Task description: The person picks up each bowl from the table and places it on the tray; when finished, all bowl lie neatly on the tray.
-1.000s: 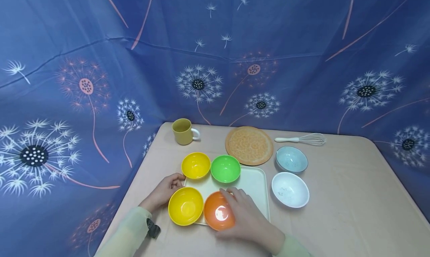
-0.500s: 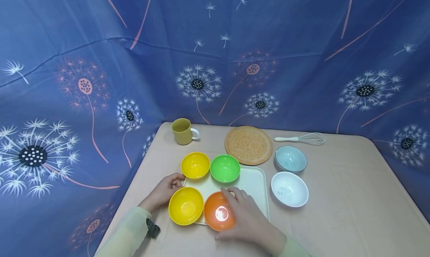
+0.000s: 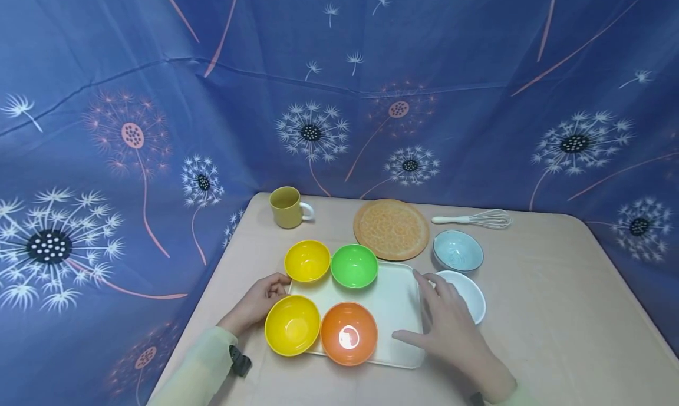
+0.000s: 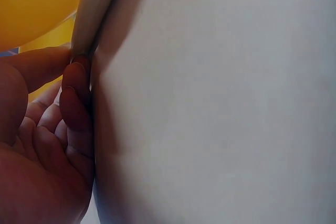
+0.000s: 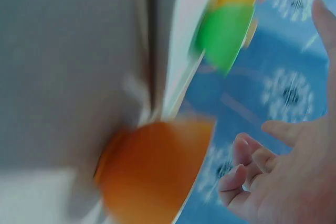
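Observation:
In the head view my left hand (image 3: 260,304) is at the left edge of the white tray (image 3: 395,317). The left wrist view has its thumb and curled fingers pinching the tray's rim (image 4: 100,11). Four coloured bowls sit on the tray: a rear yellow bowl (image 3: 307,261), a green bowl (image 3: 354,266), a front yellow bowl (image 3: 293,325) and an orange bowl (image 3: 349,334). My right hand (image 3: 451,323) hovers by the tray's right side with fingers spread, holding nothing. It partly covers a white bowl (image 3: 469,297). The right wrist view is blurred.
A light blue bowl (image 3: 458,251) stands behind the white bowl. Farther back are a whisk (image 3: 472,219), a round pizza-patterned board (image 3: 391,229) and a mustard mug (image 3: 286,208) with a white handle. A blue dandelion-print cloth (image 3: 339,88) hangs behind the table.
My right hand has let go of the orange bowl and moved right, toward the white bowl. The orange bowl stays beside the front yellow bowl. My left hand has not moved.

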Demonstrator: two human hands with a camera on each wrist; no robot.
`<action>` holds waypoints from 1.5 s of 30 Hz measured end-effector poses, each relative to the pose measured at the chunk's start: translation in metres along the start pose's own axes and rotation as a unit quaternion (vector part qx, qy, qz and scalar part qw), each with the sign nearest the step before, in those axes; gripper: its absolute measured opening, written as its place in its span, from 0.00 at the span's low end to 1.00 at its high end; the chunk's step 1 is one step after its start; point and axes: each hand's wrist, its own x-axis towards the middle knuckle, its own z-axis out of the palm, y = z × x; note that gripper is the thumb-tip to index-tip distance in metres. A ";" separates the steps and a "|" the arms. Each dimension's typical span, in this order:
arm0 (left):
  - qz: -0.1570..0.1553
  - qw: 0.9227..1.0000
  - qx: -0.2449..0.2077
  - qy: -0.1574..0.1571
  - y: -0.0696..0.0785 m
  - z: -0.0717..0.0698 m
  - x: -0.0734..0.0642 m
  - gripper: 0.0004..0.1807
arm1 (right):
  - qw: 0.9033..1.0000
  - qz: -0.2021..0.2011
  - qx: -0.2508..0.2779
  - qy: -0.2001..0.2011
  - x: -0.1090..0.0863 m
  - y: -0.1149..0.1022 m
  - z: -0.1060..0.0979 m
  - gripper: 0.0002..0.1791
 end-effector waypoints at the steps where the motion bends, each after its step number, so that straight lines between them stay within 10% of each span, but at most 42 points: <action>1: 0.001 1.000 0.001 0.000 0.000 0.000 0.000 0.17 | 1.000 0.004 0.001 0.014 -0.001 0.008 -0.005 0.69; 15: -0.002 1.000 0.008 0.005 0.000 0.000 0.001 0.17 | 0.996 0.074 -0.023 0.046 -0.016 0.081 -0.020 0.69; 45: -0.001 1.000 0.012 0.006 0.000 0.002 0.000 0.18 | 0.993 0.109 -0.027 0.032 -0.014 0.079 -0.007 0.71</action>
